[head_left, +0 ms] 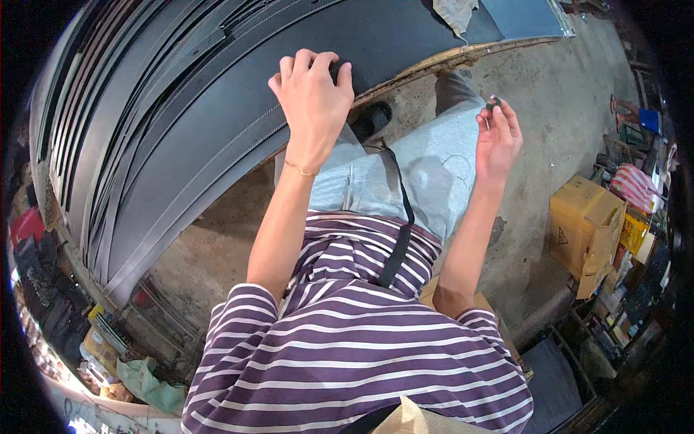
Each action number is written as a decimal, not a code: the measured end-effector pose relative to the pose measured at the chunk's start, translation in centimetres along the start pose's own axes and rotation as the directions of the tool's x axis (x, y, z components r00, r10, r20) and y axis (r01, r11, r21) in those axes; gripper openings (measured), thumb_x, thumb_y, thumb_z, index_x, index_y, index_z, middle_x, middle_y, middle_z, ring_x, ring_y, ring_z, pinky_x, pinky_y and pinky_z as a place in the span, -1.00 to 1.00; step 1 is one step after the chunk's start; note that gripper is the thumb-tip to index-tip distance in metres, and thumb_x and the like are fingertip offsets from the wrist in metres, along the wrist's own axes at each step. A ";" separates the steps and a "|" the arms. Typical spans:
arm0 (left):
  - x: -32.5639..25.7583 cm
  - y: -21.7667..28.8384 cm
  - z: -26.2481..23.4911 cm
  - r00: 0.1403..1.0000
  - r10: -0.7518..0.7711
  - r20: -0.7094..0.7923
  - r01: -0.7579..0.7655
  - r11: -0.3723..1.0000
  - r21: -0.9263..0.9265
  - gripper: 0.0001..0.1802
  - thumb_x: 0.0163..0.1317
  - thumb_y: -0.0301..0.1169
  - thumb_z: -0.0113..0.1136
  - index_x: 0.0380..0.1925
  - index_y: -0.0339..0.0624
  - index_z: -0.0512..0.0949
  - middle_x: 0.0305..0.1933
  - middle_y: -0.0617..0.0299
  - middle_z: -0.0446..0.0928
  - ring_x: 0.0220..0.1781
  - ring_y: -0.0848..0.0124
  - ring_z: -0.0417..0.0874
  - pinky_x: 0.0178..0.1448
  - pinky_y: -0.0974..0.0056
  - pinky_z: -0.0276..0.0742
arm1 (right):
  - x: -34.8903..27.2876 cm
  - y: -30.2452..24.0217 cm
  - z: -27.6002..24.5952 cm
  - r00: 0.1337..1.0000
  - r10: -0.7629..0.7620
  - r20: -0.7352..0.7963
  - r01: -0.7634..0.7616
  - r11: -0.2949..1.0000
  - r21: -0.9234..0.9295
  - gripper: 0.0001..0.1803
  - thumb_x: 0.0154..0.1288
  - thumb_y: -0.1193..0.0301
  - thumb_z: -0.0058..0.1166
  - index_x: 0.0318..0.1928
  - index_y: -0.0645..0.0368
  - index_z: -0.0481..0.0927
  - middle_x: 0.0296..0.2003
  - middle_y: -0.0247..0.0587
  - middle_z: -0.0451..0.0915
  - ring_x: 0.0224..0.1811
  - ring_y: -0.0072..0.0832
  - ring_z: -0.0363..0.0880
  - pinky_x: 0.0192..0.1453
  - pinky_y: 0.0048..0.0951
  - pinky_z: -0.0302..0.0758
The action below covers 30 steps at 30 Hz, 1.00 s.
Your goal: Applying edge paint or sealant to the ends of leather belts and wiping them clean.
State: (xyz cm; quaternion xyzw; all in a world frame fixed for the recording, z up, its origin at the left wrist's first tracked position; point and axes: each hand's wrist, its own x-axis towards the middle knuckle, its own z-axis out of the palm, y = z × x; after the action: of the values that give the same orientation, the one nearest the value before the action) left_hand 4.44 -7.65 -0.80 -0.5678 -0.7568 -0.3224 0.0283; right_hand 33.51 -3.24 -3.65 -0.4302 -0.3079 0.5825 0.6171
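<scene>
Long dark grey strips (217, 137) with stitch-like lines along their edges lie fanned over a work table. My left hand (314, 94) rests over them near the table edge, palm down with its fingers curled. A black thing (335, 69) shows between its thumb and forefinger; most of it is hidden under the hand. My right hand (499, 141) is raised off to the right of my knee, apart from the table. Its thumb and fingertips pinch a small dark piece (494, 103), too small to name.
A pale cloth (455, 13) lies at the table's far side. On the right, a cardboard box (587, 224) stands by a pink striped bag (635, 186) and cluttered shelves. A green cloth (150, 383) and assorted items crowd the lower left. A black strap (402, 217) hangs over my lap.
</scene>
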 end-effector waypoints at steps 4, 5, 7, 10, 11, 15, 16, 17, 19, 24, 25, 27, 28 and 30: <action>-0.5 -1.0 0.4 0.999 -0.003 0.037 0.005 0.998 -0.055 -0.88 0.19 -0.35 0.36 -0.30 -0.11 0.70 -0.26 0.27 0.59 -0.17 0.23 0.55 0.01 0.14 0.39 | -1.1 0.0 0.9 0.999 0.037 0.018 -0.036 0.999 -0.023 -0.80 0.41 0.61 0.08 0.00 0.39 0.57 -0.19 -0.14 0.65 -0.27 -0.47 0.63 -0.15 -0.40 0.62; -0.7 -1.2 0.3 1.000 0.015 0.003 -0.015 0.996 -0.085 -0.91 0.19 -0.39 0.35 -0.32 -0.11 0.69 -0.28 0.28 0.59 -0.21 0.23 0.56 -0.01 0.14 0.40 | -1.1 0.0 1.2 0.999 0.039 0.013 -0.038 0.999 -0.028 -0.80 0.41 0.61 0.08 0.00 0.39 0.57 -0.19 -0.14 0.65 -0.27 -0.47 0.63 -0.15 -0.40 0.62; -0.9 -1.1 0.5 0.999 0.042 -0.028 -0.045 0.996 -0.080 -0.93 0.19 -0.42 0.35 -0.33 -0.13 0.68 -0.28 0.27 0.59 -0.20 0.23 0.56 -0.02 0.15 0.40 | -1.1 -0.2 2.1 0.999 0.038 0.024 -0.037 0.997 -0.064 -0.80 0.41 0.61 0.08 0.00 0.40 0.57 -0.19 -0.14 0.65 -0.29 -0.48 0.62 -0.17 -0.40 0.62; -1.0 -1.1 0.6 0.994 0.081 -0.075 -0.087 0.993 -0.075 -0.93 0.17 -0.47 0.35 -0.34 -0.16 0.67 -0.26 0.25 0.58 -0.18 0.23 0.56 -0.03 0.16 0.40 | -0.5 -0.7 5.3 0.994 0.006 0.106 0.008 0.992 -0.127 -0.79 0.40 0.61 0.10 0.00 0.40 0.58 -0.21 -0.14 0.66 -0.30 -0.50 0.63 -0.19 -0.44 0.62; -1.0 -1.1 0.5 0.991 0.097 -0.094 -0.104 0.992 -0.076 -0.92 0.15 -0.49 0.35 -0.34 -0.17 0.66 -0.26 0.23 0.58 -0.17 0.23 0.57 -0.02 0.16 0.40 | -0.3 -0.6 6.6 0.995 0.010 0.101 0.004 0.991 -0.131 -0.79 0.40 0.61 0.10 0.00 0.40 0.58 -0.21 -0.14 0.66 -0.30 -0.50 0.63 -0.19 -0.44 0.62; -1.1 -1.4 0.5 0.990 0.112 -0.088 -0.119 0.989 -0.087 -0.90 0.12 -0.52 0.35 -0.35 -0.19 0.64 -0.25 0.22 0.57 -0.15 0.24 0.57 -0.02 0.17 0.39 | 1.1 0.9 11.3 0.951 -0.014 0.309 0.118 0.939 -0.322 -0.76 0.37 0.56 0.18 0.01 0.38 0.60 -0.25 -0.18 0.67 -0.34 -0.57 0.63 -0.24 -0.53 0.61; -1.1 -1.4 0.4 0.991 0.115 -0.073 -0.121 0.989 -0.084 -0.90 0.11 -0.53 0.35 -0.35 -0.19 0.64 -0.24 0.23 0.57 -0.15 0.24 0.57 -0.02 0.17 0.39 | 1.5 1.4 12.5 0.922 -0.009 0.387 0.164 0.916 -0.367 -0.76 0.36 0.54 0.21 0.00 0.37 0.61 -0.27 -0.21 0.67 -0.35 -0.59 0.63 -0.24 -0.55 0.60; -1.1 -1.5 0.2 0.991 0.119 -0.058 -0.123 0.989 -0.080 -0.89 0.10 -0.54 0.35 -0.35 -0.18 0.63 -0.24 0.23 0.57 -0.15 0.24 0.56 -0.01 0.17 0.39 | 1.7 1.8 13.8 0.908 0.019 0.419 0.160 0.908 -0.388 -0.76 0.35 0.55 0.22 0.00 0.37 0.62 -0.27 -0.23 0.66 -0.35 -0.59 0.62 -0.22 -0.57 0.58; -1.1 -1.3 0.0 0.992 0.116 -0.048 -0.120 0.989 -0.083 -0.88 0.09 -0.54 0.36 -0.35 -0.18 0.63 -0.23 0.23 0.58 -0.15 0.24 0.56 0.00 0.18 0.38 | 2.5 3.1 15.2 0.886 0.071 0.459 0.147 0.895 -0.422 -0.76 0.34 0.55 0.23 0.00 0.36 0.63 -0.28 -0.27 0.65 -0.34 -0.61 0.60 -0.21 -0.58 0.56; -1.3 -0.9 -0.4 0.998 0.060 -0.026 -0.063 0.991 -0.114 -0.84 0.08 -0.51 0.37 -0.30 -0.17 0.64 -0.22 0.22 0.58 -0.14 0.23 0.56 0.04 0.16 0.37 | 3.0 4.9 16.6 0.858 0.080 0.507 0.159 0.898 -0.411 -0.77 0.32 0.56 0.25 -0.02 0.34 0.64 -0.28 -0.32 0.65 -0.31 -0.68 0.56 -0.26 -0.63 0.53; -1.0 -0.4 -0.6 0.999 0.034 -0.025 -0.037 0.994 -0.107 -0.81 0.09 -0.49 0.37 -0.26 -0.17 0.65 -0.23 0.23 0.58 -0.15 0.24 0.56 0.05 0.16 0.36 | 2.9 4.6 16.9 0.905 0.092 0.416 0.081 0.922 -0.379 -0.83 0.31 0.58 0.23 -0.09 0.33 0.64 -0.38 -0.33 0.63 -0.39 -0.66 0.56 -0.31 -0.61 0.51; -0.6 0.2 -0.5 1.000 -0.008 -0.013 0.007 0.997 -0.072 -0.77 0.09 -0.42 0.40 -0.21 -0.16 0.69 -0.25 0.25 0.58 -0.17 0.27 0.57 0.07 0.16 0.34 | 3.5 4.6 16.3 0.930 0.087 0.357 0.027 0.953 -0.303 -0.85 0.36 0.64 0.15 -0.07 0.33 0.58 -0.43 -0.30 0.60 -0.47 -0.58 0.57 -0.37 -0.57 0.51; -0.6 0.1 -0.4 1.000 -0.009 -0.009 0.008 0.997 -0.072 -0.77 0.09 -0.42 0.40 -0.21 -0.16 0.69 -0.25 0.25 0.58 -0.17 0.27 0.57 0.07 0.16 0.34 | 3.6 4.5 16.4 0.931 0.090 0.355 0.024 0.952 -0.304 -0.85 0.36 0.64 0.15 -0.07 0.33 0.58 -0.43 -0.30 0.60 -0.47 -0.58 0.57 -0.37 -0.57 0.51; -0.8 0.0 -0.2 1.000 -0.017 -0.007 0.016 0.990 -0.140 -0.82 0.07 -0.44 0.41 -0.28 -0.14 0.68 -0.24 0.25 0.53 -0.19 0.27 0.50 0.04 0.10 0.30 | 3.5 4.2 16.5 0.930 0.076 0.359 0.029 0.960 -0.278 -0.87 0.36 0.64 0.15 -0.09 0.33 0.59 -0.43 -0.30 0.60 -0.47 -0.59 0.56 -0.35 -0.57 0.51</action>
State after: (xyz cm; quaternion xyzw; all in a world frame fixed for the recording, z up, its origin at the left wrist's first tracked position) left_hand 4.69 -8.44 -0.99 -0.5607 -0.7369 -0.3774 -0.0111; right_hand 17.53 2.86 -0.56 -0.4001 -0.4912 0.6109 0.4748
